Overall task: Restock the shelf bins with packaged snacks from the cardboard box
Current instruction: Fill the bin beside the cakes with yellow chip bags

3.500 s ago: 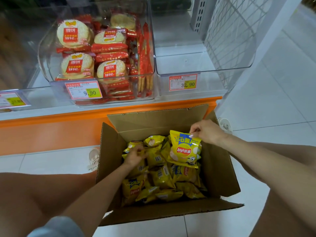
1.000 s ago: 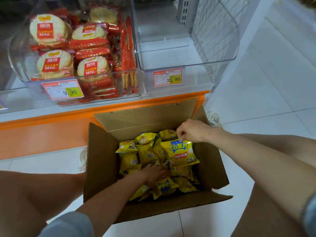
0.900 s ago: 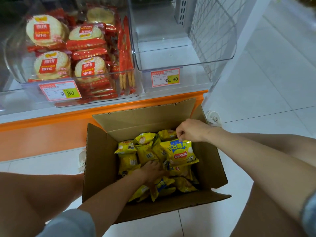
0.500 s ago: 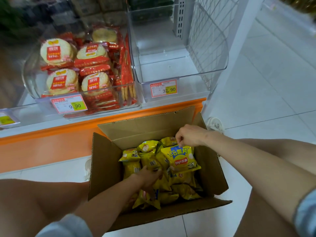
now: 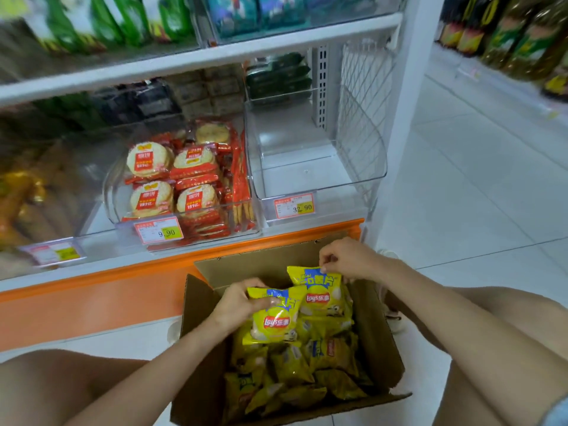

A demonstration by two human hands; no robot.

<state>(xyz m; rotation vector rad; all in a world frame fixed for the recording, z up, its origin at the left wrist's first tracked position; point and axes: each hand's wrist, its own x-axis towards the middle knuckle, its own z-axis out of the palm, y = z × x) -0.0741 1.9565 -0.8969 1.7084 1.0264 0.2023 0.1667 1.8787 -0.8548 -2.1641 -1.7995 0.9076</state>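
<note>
An open cardboard box (image 5: 196, 342) stands on the floor in front of the shelf, filled with several yellow chip bags (image 5: 307, 367). My left hand (image 5: 236, 302) grips the top of one yellow chip bag (image 5: 273, 324) lifted above the pile. My right hand (image 5: 347, 259) pinches the top edge of a second yellow chip bag (image 5: 322, 298), held up beside the first. Above the box, a clear shelf bin (image 5: 313, 186) with a 32.90 price tag holds nothing.
A clear bin (image 5: 123, 186) to the left holds red-wrapped rice crackers (image 5: 181, 176) behind a 9.90 tag. An orange shelf base (image 5: 92, 290) runs behind the box. A wire divider (image 5: 362, 118) closes the shelf's right end. White tiled floor (image 5: 461, 195) lies to the right.
My left hand has come up out of the pile gripping a chip bag. My right hand has raised its bag a little. The view has tilted up, showing more shelves.
</note>
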